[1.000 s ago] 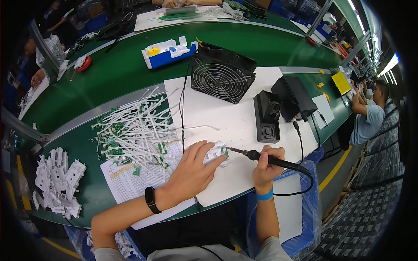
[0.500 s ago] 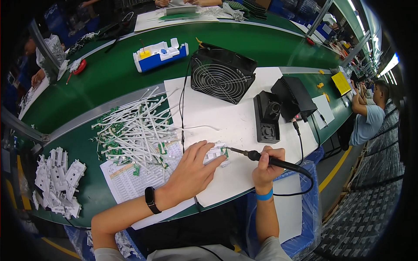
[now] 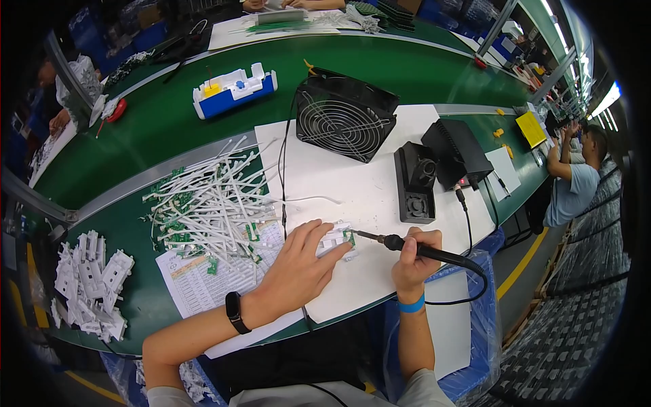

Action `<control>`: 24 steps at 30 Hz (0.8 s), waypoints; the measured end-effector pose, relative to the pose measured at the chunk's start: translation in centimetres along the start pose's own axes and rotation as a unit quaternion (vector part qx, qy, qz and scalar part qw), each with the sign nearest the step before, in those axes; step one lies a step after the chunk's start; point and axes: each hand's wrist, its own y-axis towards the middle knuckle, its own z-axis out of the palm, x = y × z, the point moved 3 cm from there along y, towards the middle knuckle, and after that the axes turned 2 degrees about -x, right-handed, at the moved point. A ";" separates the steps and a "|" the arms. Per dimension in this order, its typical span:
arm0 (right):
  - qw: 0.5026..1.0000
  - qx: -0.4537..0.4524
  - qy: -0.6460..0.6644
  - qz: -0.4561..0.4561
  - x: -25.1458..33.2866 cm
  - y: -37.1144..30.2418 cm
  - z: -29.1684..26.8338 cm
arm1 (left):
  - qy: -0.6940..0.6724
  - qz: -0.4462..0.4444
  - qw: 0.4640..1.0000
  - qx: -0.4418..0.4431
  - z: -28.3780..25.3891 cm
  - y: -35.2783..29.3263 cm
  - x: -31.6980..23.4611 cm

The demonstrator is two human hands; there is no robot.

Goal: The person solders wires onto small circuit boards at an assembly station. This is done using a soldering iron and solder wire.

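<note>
My left hand presses a small white plastic part against the white board, thumb and fingers on either side of it. A small green circuit board sits at the part's right end. In my right hand is a soldering iron, held like a pen. Its tip reaches the green circuit board; whether it touches cannot be made out. Left of my left hand lies a heap of white wires with green circuit boards on their ends, partly over a printed sheet.
A black fan stands behind my hands. Right of it are a black soldering stand and a black power unit. White plastic parts are piled at the left. A blue-and-white housing rests on the green conveyor. Co-workers sit around.
The blue-and-white housing has shifted left along the conveyor. Both my hands and the soldering iron have hardly moved. The co-worker at the right has raised a hand.
</note>
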 end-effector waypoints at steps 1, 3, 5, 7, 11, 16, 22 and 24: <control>1.000 -0.003 0.001 0.000 0.0 0.0 0.0 | 0.000 -0.001 1.000 0.000 0.0 0.0 0.0; 1.000 -0.001 0.003 0.003 0.0 0.0 0.0 | 0.000 -0.002 1.000 0.002 0.0 0.0 0.0; 1.000 0.000 0.005 0.006 -0.1 0.0 0.0 | 0.000 -0.002 1.000 0.003 0.0 0.0 0.0; 1.000 -0.001 0.000 0.000 0.0 0.0 -0.1 | 0.002 -0.003 1.000 0.003 0.0 0.0 0.0; 1.000 -0.006 -0.015 -0.011 0.0 0.0 -0.1 | 0.009 -0.003 1.000 0.002 0.1 0.0 0.0; 0.999 -0.041 0.007 -0.004 0.1 0.0 -0.6 | 0.034 0.008 0.999 0.009 -0.5 0.2 0.2; 0.998 -0.034 0.011 0.047 0.5 -0.1 -0.4 | 0.014 0.011 0.999 0.029 -1.1 0.7 1.3; 0.999 -0.031 0.011 0.038 0.1 -0.2 -0.7 | 0.006 0.013 0.999 0.036 -1.1 0.8 1.3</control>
